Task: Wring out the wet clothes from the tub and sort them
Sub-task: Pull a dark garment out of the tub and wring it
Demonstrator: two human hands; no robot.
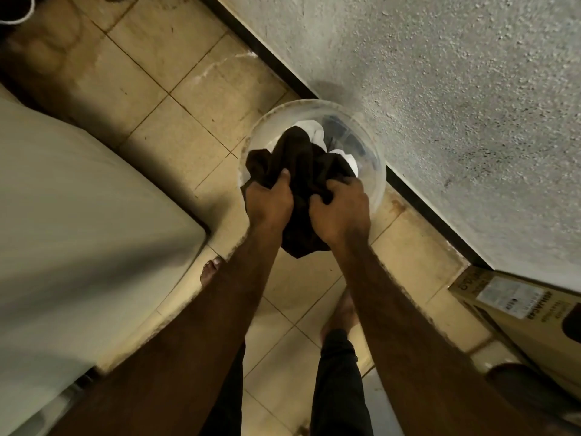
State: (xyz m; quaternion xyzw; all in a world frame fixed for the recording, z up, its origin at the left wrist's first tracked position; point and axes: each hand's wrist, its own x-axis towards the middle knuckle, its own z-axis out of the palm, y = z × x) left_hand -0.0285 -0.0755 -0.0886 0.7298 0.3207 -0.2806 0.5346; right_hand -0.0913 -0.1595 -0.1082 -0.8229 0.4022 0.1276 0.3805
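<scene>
A white appliance (78, 215), possibly a washing machine, is seen at the left on the tiled floor (176, 73). A dark garment (298, 162) is held bunched over the translucent tub (375, 187), with the left hand (268, 204) and right hand (341, 212) each closed in a tight grip on its cloth, and white clothes (314, 129) are seen inside the tub. A cardboard box (515, 309) is set at the far right.

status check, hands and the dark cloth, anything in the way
Left hand and right hand both grip the dark cloth, bunched over the clear tub. White clothes in tub. Nothing in the way.
</scene>
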